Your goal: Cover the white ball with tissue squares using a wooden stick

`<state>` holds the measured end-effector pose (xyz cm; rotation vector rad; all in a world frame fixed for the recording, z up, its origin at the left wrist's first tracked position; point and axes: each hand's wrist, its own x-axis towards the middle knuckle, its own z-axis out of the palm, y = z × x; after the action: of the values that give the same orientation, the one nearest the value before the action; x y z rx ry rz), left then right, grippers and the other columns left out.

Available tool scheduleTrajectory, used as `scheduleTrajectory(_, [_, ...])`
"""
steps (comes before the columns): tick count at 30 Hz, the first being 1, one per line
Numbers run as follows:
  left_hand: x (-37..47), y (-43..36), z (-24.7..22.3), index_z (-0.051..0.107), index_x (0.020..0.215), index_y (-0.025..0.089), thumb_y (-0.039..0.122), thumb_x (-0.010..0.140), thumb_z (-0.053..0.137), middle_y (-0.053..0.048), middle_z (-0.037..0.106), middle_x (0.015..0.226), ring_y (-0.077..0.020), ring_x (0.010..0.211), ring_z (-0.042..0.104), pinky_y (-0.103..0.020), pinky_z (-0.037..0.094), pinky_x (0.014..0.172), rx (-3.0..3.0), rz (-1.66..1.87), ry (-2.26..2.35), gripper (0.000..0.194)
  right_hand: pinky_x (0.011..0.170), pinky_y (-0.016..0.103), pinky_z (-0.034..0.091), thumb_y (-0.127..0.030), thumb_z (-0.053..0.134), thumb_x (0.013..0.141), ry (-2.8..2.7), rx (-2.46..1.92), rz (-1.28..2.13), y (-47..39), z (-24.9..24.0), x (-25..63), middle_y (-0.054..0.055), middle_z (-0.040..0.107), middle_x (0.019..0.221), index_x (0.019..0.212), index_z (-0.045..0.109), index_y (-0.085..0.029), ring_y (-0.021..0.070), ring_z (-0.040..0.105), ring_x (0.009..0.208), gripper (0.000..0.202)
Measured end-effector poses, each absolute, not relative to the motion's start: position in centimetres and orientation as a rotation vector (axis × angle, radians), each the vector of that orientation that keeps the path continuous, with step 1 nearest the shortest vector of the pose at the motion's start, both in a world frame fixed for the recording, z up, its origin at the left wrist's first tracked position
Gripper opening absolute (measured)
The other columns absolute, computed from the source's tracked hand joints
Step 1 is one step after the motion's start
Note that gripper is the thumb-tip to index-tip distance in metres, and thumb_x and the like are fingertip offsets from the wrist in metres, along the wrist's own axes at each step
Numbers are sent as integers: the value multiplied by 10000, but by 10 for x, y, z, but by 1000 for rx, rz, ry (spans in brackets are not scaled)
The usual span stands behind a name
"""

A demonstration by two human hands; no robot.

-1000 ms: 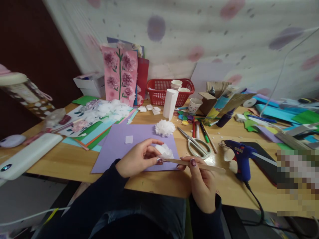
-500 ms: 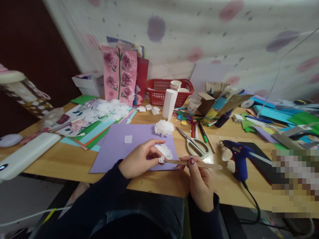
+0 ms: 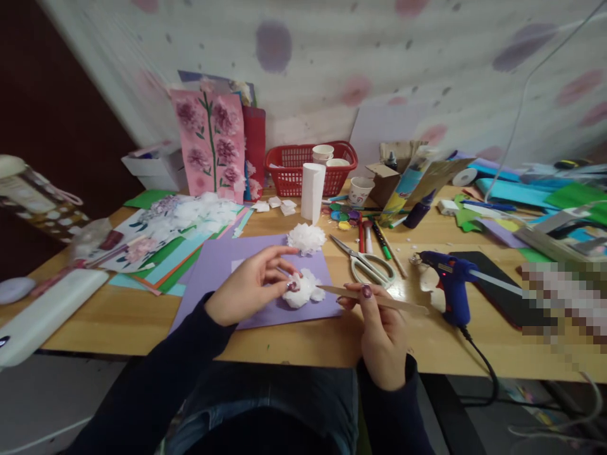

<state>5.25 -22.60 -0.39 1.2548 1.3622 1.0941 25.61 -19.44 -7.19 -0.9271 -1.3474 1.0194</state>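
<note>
On the purple sheet (image 3: 208,268) lies a white ruffled piece (image 3: 303,292), partly under the fingers of my left hand (image 3: 251,284). Those fingers are spread, thumb touching the white piece. In my right hand (image 3: 382,325) is a pointed wooden stick (image 3: 344,292), pinched between thumb and fingers, its tip pointing left at the white piece. A fuller white paper flower (image 3: 306,239) rests at the sheet's back edge. A small pale square is partly hidden behind my left hand.
Scissors (image 3: 365,262) lie right of the sheet. Further right is a blue glue gun (image 3: 448,281) with its cord. Behind stand a white roll (image 3: 313,193), a red basket (image 3: 279,180) and a paper cup (image 3: 360,191). Colored papers and white tissue (image 3: 203,212) lie left.
My left hand has gone from pinching a small white piece at the stick's tip to lying spread over the white ruffled piece. The view has shifted slightly.
</note>
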Motion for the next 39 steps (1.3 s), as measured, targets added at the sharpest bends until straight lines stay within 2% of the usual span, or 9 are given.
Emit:
scheduleTrajectory(4, [40,-213,15,493,1181,139,213,718,672,11,592,839,-127,725,640,-315,525,757,1421,1131,1446,502,660,299,523,-454,485,937,-1407,-1045,955,-192,-71,253,33,703,743,884,689,-184,156,665,661,343])
scheduleTrajectory(8, [42,-196,22,455,1215,142,217,718,685,-3,652,800,-176,801,669,-355,527,791,1538,1034,1457,553,721,364,518,-461,456,938,-1473,-1113,959,-191,-73,254,61,712,799,871,684,-178,200,680,719,369])
scheduleTrajectory(11, [49,-183,17,408,1266,134,197,726,676,-27,700,806,-196,821,686,-374,521,822,1633,897,1401,607,753,388,503,-461,453,931,-1502,-1167,929,-191,-73,255,76,728,825,781,669,-186,218,681,742,380])
scheduleTrajectory(14, [55,-172,12,365,1323,118,165,748,650,-42,724,818,-194,800,696,-365,510,827,1798,736,1354,643,739,380,495,-459,453,925,-1515,-1200,911,-191,-72,255,85,738,857,707,643,-193,222,678,742,392])
scheduleTrajectory(22, [65,-158,5,292,1407,76,64,787,584,-72,759,851,-179,823,700,-306,474,834,2125,396,1255,685,727,354,486,-440,440,935,-1557,-1196,873,-189,-73,254,78,740,814,717,658,-189,218,684,735,397])
scheduleTrajectory(29, [67,-154,-2,298,1424,129,34,774,562,-56,761,853,-172,799,698,-289,473,784,2184,328,1219,708,714,348,492,-419,456,937,-1562,-1194,858,-188,-75,255,58,732,751,820,681,-180,217,682,721,349])
scheduleTrajectory(32, [67,-152,-4,275,1435,101,9,763,546,-72,759,868,-182,816,698,-289,472,772,2202,281,1219,730,738,349,490,-411,461,936,-1553,-1188,844,-189,-73,255,62,734,795,732,671,-193,217,683,761,365])
scheduleTrajectory(36, [67,-150,-5,277,1439,123,2,758,549,-58,761,866,-184,820,699,-280,465,764,2234,259,1215,743,720,325,490,-382,435,953,-1582,-1096,804,-192,-69,255,62,731,858,653,650,-204,193,676,756,409])
scheduleTrajectory(39, [68,-148,-6,275,1445,121,7,768,548,-64,759,865,-186,816,697,-278,465,759,2251,241,1204,738,665,301,492,-363,440,958,-1612,-1075,806,-192,-69,255,49,726,793,760,656,-191,180,679,701,339])
